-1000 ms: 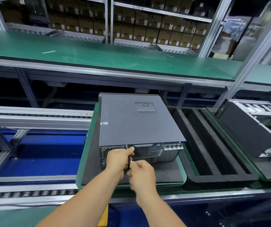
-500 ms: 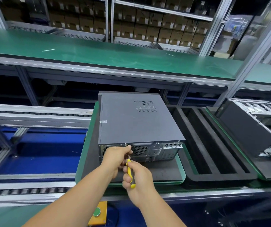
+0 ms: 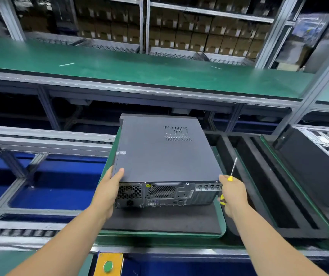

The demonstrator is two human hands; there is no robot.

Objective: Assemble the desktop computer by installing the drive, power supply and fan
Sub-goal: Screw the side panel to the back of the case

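Case [image 3: 165,154]: lay flat on a foam pallet [image 3: 159,220], rear ports facing the person, cover closed.
Left hand [image 3: 108,193]: gripped its rear left corner, thumb on top, likely to steady or turn it.
Right hand [image 3: 232,193]: touched the rear right corner, fingers curled round a screwdriver [image 3: 231,172], blade kept pointing up and away.

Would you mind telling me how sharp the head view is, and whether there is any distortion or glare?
Head view: the computer case and both hands, left hand and right hand, are fairly sharp; the frame edges smear, notably the open chassis at right; wide-angle bending curves the green bench; soft ceiling-light sheen on it, no harsh glare.
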